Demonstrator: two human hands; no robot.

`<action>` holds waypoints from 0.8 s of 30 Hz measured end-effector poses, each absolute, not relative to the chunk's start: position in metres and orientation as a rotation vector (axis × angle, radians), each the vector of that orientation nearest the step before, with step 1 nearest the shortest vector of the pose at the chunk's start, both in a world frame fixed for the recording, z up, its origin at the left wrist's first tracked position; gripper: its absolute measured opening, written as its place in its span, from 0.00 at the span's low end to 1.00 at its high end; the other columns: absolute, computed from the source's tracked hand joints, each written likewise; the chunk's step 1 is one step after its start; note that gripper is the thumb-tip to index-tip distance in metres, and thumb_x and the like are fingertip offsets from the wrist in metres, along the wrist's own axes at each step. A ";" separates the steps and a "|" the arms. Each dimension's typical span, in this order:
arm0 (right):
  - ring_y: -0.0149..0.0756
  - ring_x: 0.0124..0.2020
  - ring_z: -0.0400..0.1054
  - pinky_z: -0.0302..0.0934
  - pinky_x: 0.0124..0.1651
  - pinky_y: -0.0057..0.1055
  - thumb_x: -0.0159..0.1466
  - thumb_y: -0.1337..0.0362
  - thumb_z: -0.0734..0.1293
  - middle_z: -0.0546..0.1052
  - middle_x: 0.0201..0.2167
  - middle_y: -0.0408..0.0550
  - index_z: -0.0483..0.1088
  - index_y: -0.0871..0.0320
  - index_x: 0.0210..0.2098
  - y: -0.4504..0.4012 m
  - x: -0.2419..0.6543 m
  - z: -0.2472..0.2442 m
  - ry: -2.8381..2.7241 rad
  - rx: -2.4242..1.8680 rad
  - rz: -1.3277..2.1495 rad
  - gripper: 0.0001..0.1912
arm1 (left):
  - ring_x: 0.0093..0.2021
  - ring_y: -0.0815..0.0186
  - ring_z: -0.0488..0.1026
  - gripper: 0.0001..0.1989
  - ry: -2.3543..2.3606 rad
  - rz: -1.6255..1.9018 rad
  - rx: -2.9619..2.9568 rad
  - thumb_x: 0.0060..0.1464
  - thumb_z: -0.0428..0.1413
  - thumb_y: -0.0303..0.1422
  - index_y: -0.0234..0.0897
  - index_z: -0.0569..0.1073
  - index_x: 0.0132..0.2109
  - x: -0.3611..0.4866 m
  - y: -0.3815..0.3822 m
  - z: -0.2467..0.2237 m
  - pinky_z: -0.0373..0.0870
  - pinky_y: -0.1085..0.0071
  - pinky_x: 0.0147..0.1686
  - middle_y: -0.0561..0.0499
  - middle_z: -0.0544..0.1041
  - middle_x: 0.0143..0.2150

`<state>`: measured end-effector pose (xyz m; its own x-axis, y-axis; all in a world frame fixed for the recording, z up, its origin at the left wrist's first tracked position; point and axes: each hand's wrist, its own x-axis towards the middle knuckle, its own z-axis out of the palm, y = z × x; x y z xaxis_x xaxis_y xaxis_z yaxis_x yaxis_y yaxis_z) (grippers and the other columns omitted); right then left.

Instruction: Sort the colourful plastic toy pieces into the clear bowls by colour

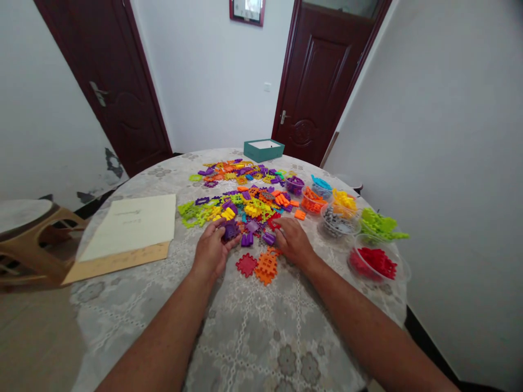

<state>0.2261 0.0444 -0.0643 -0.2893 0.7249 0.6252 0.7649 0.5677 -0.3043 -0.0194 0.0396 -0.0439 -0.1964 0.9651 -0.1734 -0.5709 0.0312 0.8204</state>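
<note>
Purple pieces [231, 230] are gripped in my left hand [213, 246], its fingers curled around them at the near left edge of a mixed heap of coloured plastic pieces [255, 209]. My right hand [293, 239] is at the heap's right side, fingertips on a red piece [273, 220]; whether it is pinched is too small to tell. Between the hands lie loose purple pieces [247, 239]. Nearer to me, a red square piece [247, 265] rests beside orange square pieces [266, 268].
Clear tubs of sorted pieces stand at the right, including red [376, 263], grey [337, 222] and orange [314, 200]. Behind is a second heap [237, 172] and a green box [263, 151]. A paper sheet [133, 223] lies left on the round table [261, 337].
</note>
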 end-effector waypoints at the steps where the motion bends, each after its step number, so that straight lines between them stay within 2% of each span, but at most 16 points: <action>1: 0.48 0.52 0.71 0.64 0.59 0.49 0.70 0.68 0.63 0.79 0.50 0.58 0.74 0.59 0.54 0.044 0.220 -0.060 -2.088 -1.186 -0.073 0.15 | 0.44 0.60 0.79 0.11 0.943 1.517 0.543 0.58 0.54 0.23 0.37 0.75 0.46 -0.020 0.039 -0.042 0.84 0.56 0.40 0.43 0.77 0.49; 5: 0.48 0.54 0.69 0.62 0.60 0.49 0.70 0.66 0.65 0.78 0.52 0.60 0.72 0.61 0.57 0.050 0.194 -0.048 -2.217 -1.238 -0.057 0.17 | 0.41 0.62 0.78 0.07 0.891 1.455 0.485 0.57 0.57 0.26 0.37 0.74 0.43 -0.021 0.036 -0.035 0.83 0.58 0.39 0.45 0.78 0.45; 9: 0.49 0.52 0.69 0.62 0.59 0.47 0.69 0.63 0.68 0.79 0.49 0.59 0.74 0.60 0.56 0.064 0.175 -0.051 -2.262 -1.362 -0.043 0.17 | 0.38 0.63 0.78 0.06 0.894 1.421 0.443 0.58 0.58 0.29 0.37 0.73 0.43 -0.022 0.034 -0.031 0.82 0.60 0.38 0.46 0.79 0.40; 16: 0.52 0.55 0.67 0.60 0.59 0.51 0.65 0.66 0.70 0.78 0.53 0.58 0.72 0.59 0.59 0.066 0.168 -0.067 -2.114 -1.354 -0.019 0.22 | 0.38 0.65 0.77 0.06 0.894 1.415 0.406 0.61 0.57 0.29 0.37 0.73 0.45 -0.019 0.031 -0.028 0.81 0.64 0.38 0.46 0.78 0.42; 20: 0.48 0.49 0.70 0.63 0.55 0.47 0.66 0.69 0.67 0.80 0.46 0.55 0.72 0.59 0.57 0.061 0.170 -0.067 -1.995 -1.241 0.045 0.20 | 0.39 0.63 0.78 0.07 0.883 1.381 0.400 0.62 0.56 0.30 0.36 0.74 0.47 -0.019 0.030 -0.025 0.81 0.65 0.34 0.44 0.79 0.43; 24: 0.41 0.42 0.72 0.67 0.48 0.39 0.67 0.69 0.65 0.79 0.40 0.49 0.75 0.57 0.47 0.055 0.170 -0.059 -1.810 -1.154 0.145 0.11 | 0.38 0.61 0.79 0.10 0.899 1.316 0.383 0.60 0.58 0.30 0.36 0.74 0.49 -0.019 0.029 -0.022 0.81 0.64 0.33 0.43 0.80 0.43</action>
